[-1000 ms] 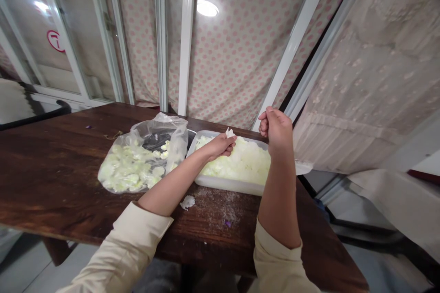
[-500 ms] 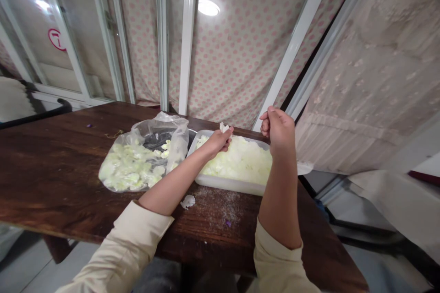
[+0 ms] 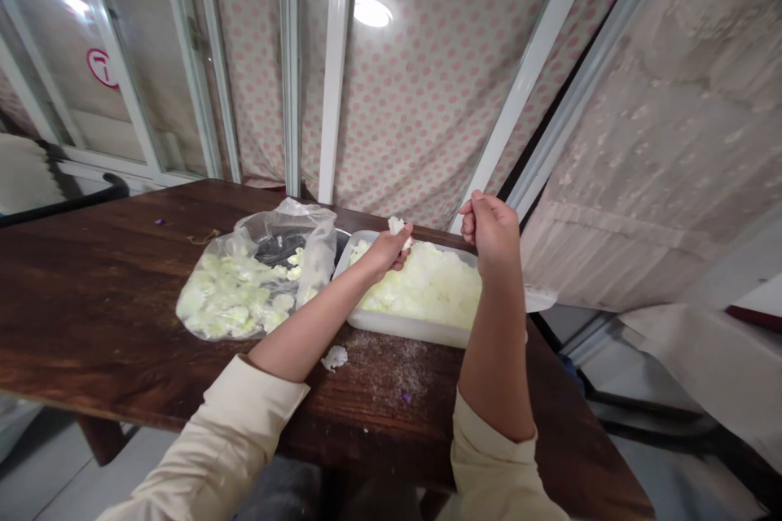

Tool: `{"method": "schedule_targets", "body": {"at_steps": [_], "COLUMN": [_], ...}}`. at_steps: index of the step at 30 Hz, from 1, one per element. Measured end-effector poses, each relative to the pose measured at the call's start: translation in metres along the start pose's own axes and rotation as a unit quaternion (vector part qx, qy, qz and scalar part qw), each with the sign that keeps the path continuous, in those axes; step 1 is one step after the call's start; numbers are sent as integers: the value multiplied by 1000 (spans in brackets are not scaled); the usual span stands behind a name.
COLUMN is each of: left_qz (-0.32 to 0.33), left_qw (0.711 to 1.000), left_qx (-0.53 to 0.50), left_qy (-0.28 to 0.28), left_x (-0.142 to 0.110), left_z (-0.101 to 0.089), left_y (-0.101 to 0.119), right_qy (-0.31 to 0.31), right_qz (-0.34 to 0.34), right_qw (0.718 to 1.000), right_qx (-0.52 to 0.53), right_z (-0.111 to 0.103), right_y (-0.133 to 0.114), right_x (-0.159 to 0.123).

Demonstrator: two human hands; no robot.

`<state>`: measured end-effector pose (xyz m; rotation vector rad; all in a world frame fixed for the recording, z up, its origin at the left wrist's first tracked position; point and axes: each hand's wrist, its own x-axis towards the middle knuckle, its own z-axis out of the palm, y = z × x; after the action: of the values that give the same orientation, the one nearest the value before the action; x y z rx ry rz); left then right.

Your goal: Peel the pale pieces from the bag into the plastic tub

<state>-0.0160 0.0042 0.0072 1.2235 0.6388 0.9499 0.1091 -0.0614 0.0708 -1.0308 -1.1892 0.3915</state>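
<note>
Over the left part of a white plastic tub (image 3: 421, 329), my left hand (image 3: 387, 254) pinches a small white flower-like piece (image 3: 397, 225) with a ruffled edge. A heap of similar pale yellow-green pieces (image 3: 437, 285) fills the tub. My right hand (image 3: 490, 226) is raised over the tub's right end, thumb and fingers pressed together; whatever may be in them is hidden or too small to name. Left of the tub lies an open clear plastic bag (image 3: 223, 293) with more pale flower-like pieces inside.
One loose white piece (image 3: 335, 357) lies on the dark wooden table (image 3: 122, 285), near scattered white grains (image 3: 397, 366) and a purple bit (image 3: 406, 396). Behind the table stand white-framed glass panels with a dotted curtain (image 3: 421, 98). A dark curved rail (image 3: 113, 189) is at far left.
The white piece in my left hand has turned and shows more of its ruffled face. My right hand has shifted very slightly left; the tub and bag stay put.
</note>
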Motion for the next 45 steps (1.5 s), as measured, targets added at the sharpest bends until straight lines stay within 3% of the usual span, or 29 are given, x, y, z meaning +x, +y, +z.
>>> {"method": "schedule_targets", "body": {"at_steps": [5, 9, 14, 19, 24, 28, 33, 40, 45], "left_qz": [29, 83, 198, 209, 217, 231, 225, 214, 195], "left_qw": [999, 989, 941, 901, 826, 803, 796, 817, 829], "left_qx": [34, 122, 273, 380, 517, 547, 559, 530, 517], "left_qy": [-19, -11, 4, 15, 63, 51, 51, 75, 88], "left_x": [-4, -2, 2, 0, -5, -6, -8, -11, -11], "left_z": [2, 0, -3, -6, -6, -4, -4, -5, -5], "left_y": [2, -1, -6, -4, -1, -1, 0, 4, 6], "right_qy": [-34, -153, -264, -292, -274, -277, -253, -115, -57], "right_qz": [12, 21, 40, 7, -11, -48, -17, -9, -10], "right_qw": [997, 969, 907, 887, 897, 895, 912, 949, 965], "right_qx": [-68, -194, -326, -358, -346, -347, -324, -293, -256], "right_z": [-1, 0, 12, 20, 22, 20, 11, 0, -4], "right_y": [4, 12, 24, 30, 31, 36, 41, 52, 56], "right_x": [1, -1, -4, -3, -2, 0, 6, 15, 19]}}
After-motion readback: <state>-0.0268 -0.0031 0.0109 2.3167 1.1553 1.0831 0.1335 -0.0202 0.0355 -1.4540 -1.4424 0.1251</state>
